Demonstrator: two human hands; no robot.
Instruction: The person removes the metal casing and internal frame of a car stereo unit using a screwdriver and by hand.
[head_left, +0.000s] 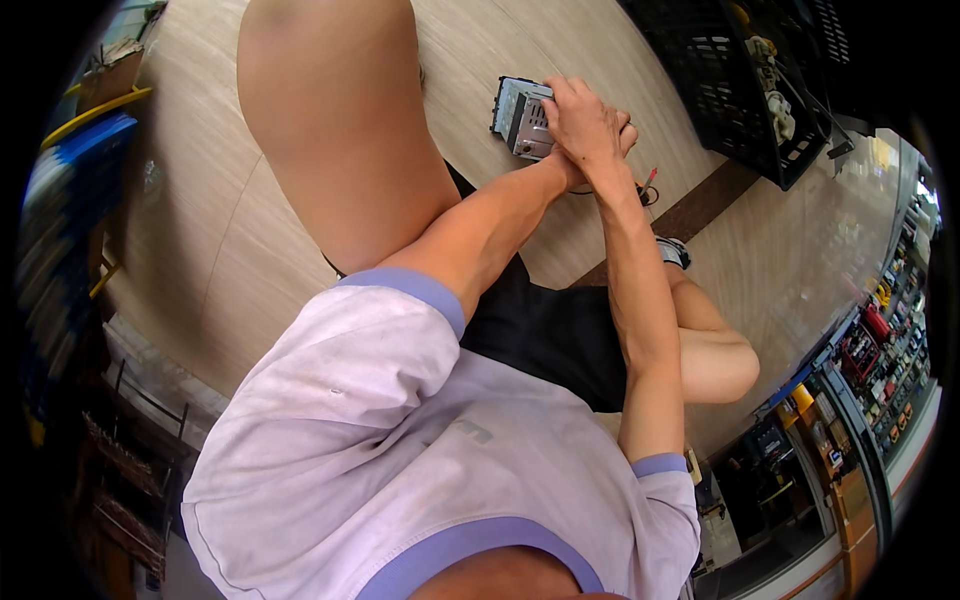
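Black shorts (545,325) nearest. Beyond, left hand (571,171) mostly hidden beneath the right hand (588,125); its fingers impossible to judge. Right fingers bent, holding the edge of a metal box (525,115) low at the floor (470,40). Apparently steadying it; next move likely calls for firm support. Crate (715,60) farther right.

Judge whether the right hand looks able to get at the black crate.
Probably yes: only floor shows between the right hand and the black crate. However, that hand is currently at the metal box, and reach is hard to judge here.
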